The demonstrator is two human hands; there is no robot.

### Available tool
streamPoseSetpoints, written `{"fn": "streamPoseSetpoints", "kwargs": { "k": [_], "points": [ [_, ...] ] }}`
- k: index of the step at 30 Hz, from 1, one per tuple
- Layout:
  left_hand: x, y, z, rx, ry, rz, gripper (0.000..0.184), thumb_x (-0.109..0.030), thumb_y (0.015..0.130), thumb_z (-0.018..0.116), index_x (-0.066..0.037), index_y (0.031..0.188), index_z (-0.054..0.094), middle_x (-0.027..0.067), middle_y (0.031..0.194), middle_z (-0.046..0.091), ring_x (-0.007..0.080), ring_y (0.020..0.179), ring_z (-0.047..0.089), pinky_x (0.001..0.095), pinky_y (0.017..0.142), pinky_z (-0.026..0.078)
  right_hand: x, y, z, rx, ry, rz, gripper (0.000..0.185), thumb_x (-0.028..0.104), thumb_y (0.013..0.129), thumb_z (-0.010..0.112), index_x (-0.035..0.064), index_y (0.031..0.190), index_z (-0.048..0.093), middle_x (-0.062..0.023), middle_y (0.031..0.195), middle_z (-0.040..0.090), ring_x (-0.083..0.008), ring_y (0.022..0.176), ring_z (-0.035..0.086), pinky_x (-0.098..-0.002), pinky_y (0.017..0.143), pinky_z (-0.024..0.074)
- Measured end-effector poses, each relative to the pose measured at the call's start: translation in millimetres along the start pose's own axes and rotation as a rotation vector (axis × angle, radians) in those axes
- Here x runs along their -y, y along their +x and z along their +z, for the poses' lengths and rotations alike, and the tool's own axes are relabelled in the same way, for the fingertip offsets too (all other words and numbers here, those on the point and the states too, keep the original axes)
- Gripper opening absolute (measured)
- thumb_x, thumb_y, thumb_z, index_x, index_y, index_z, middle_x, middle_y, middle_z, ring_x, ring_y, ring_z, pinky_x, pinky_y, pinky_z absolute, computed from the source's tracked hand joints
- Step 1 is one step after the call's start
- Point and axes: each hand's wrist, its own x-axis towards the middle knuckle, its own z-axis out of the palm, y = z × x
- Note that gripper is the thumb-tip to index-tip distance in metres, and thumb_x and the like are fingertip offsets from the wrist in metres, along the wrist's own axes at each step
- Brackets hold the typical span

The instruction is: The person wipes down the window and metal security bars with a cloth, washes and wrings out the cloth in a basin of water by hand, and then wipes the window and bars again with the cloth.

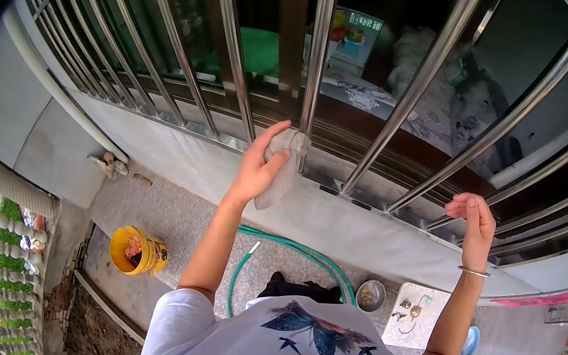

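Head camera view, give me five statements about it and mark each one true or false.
1. The left hand holds a grey cloth at a metal bar. True.
2. The right hand grips a second cloth. False: no cloth shows in it.
3. The yellow bucket stands left of the green hose in the picture. True.
4. The bracelet is on the left arm. False: it is on the right.
5. The hose is wound around the bucket. False: it lies apart on the ground.
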Motion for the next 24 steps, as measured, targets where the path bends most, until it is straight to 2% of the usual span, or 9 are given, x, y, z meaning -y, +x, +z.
{"fn": "streamPoseSetpoints", "kwargs": {
  "k": [2, 5, 7, 9, 10, 12, 17, 21, 24],
  "points": [
    [1.4, 10.7, 1.0, -0.067, -0.226, -0.137, 0.044, -0.007, 0.091, 0.055, -0.004, 0.134, 0.047, 0.0085, 0.120, 0.057, 0.0156, 0.107, 0.055, 0.0274, 0.092, 0.044, -4.2, -10.5, -7.9, 0.021, 0.009, 0.004, 0.028, 0.018, 0.101, 0.046, -0.0026, 0.095, 0.063, -0.0081, 0.088, 0.066, -0.0135, 0.079, 0.062, -0.0266, 0.076, 0.0492],
    [11.7, 33.9, 1.1, -0.229, -0.288, -0.184, 0.042, -0.008, 0.092, 0.055, -0.003, 0.133, 0.047, 0.0080, 0.118, 0.058, 0.0141, 0.103, 0.056, 0.0274, 0.089, 0.046, -9.8, -8.8, -2.0, 0.007, -0.045, -0.085, 0.026, 0.016, 0.101, 0.046, -0.0024, 0.094, 0.063, -0.0088, 0.093, 0.066, -0.0140, 0.085, 0.061, -0.0267, 0.079, 0.0482],
    [27.9, 55.4, 1.3, -0.252, -0.255, -0.165, 0.043, -0.011, 0.092, 0.056, -0.001, 0.133, 0.047, 0.0110, 0.121, 0.057, 0.0185, 0.108, 0.055, 0.0299, 0.094, 0.044, -17.4, 4.4, 1.8, -0.153, -0.086, -0.221, 0.026, 0.015, 0.101, 0.045, -0.0023, 0.095, 0.063, -0.0085, 0.096, 0.065, -0.0134, 0.087, 0.059, -0.0263, 0.080, 0.0472],
    [45.1, 78.8, 0.7, -0.308, 0.226, 0.035, 0.045, -0.013, 0.093, 0.055, -0.003, 0.135, 0.046, 0.0100, 0.123, 0.057, 0.0189, 0.109, 0.055, 0.0296, 0.094, 0.044, -17.7, 20.6, 3.1, -0.253, -0.152, -0.251, 0.030, 0.019, 0.102, 0.042, -0.0026, 0.095, 0.063, -0.0093, 0.099, 0.064, -0.0151, 0.089, 0.058, -0.0279, 0.082, 0.0464],
    [46.0, 89.2, 2.8, -0.317, 0.225, 0.034, 0.045, -0.013, 0.093, 0.055, -0.003, 0.135, 0.046, 0.0100, 0.123, 0.057, 0.0189, 0.109, 0.055, 0.0296, 0.094, 0.044, -18.6, 30.6, 4.9, -0.275, -0.205, -0.279, 0.032, 0.020, 0.102, 0.040, -0.0029, 0.097, 0.062, -0.0096, 0.099, 0.064, -0.0157, 0.088, 0.058, -0.0283, 0.082, 0.0460],
    [44.3, 109.7, 9.5, -0.413, 0.262, 0.049, 0.047, -0.013, 0.089, 0.055, 0.000, 0.134, 0.046, 0.0203, 0.133, 0.049, 0.0335, 0.123, 0.047, 0.0371, 0.105, 0.036, -25.6, 49.0, 5.7, -0.271, -0.242, -0.319, 0.038, 0.025, 0.104, 0.035, -0.0036, 0.101, 0.061, -0.0105, 0.100, 0.063, -0.0169, 0.088, 0.057, -0.0296, 0.083, 0.0451],
    [59.0, 137.5, 17.7, -0.479, 0.371, -0.005, 0.049, -0.012, 0.085, 0.056, 0.000, 0.131, 0.048, 0.0208, 0.133, 0.048, 0.0349, 0.123, 0.048, 0.0388, 0.103, 0.038, -50.5, 73.2, 38.1, -0.113, -0.025, -0.268, 0.066, 0.047, 0.103, 0.015, -0.0040, 0.106, 0.057, -0.0140, 0.096, 0.063, -0.0206, 0.088, 0.059, -0.0323, 0.083, 0.0457],
    [57.2, 139.0, 8.8, -0.503, 0.228, -0.093, 0.043, -0.008, 0.083, 0.056, -0.003, 0.126, 0.054, 0.0164, 0.126, 0.053, 0.0319, 0.115, 0.054, 0.0356, 0.097, 0.042, -54.0, 81.2, 73.0, -0.127, 0.430, -0.287, 0.072, 0.062, 0.097, 0.012, 0.0019, 0.086, 0.050, -0.0159, 0.072, 0.060, -0.0207, 0.062, 0.056, -0.0296, 0.058, 0.0465],
    [62.0, 142.3, 0.0, -0.434, 0.095, -0.131, 0.039, -0.004, 0.082, 0.054, -0.003, 0.121, 0.059, 0.0138, 0.120, 0.058, 0.0259, 0.107, 0.058, 0.0319, 0.092, 0.044, -56.0, 81.6, 74.7, -0.220, 0.428, -0.224, 0.072, 0.066, 0.095, 0.013, 0.0036, 0.082, 0.048, -0.0114, 0.059, 0.050, -0.0184, 0.048, 0.048, -0.0260, 0.044, 0.0381]
  ]
}}
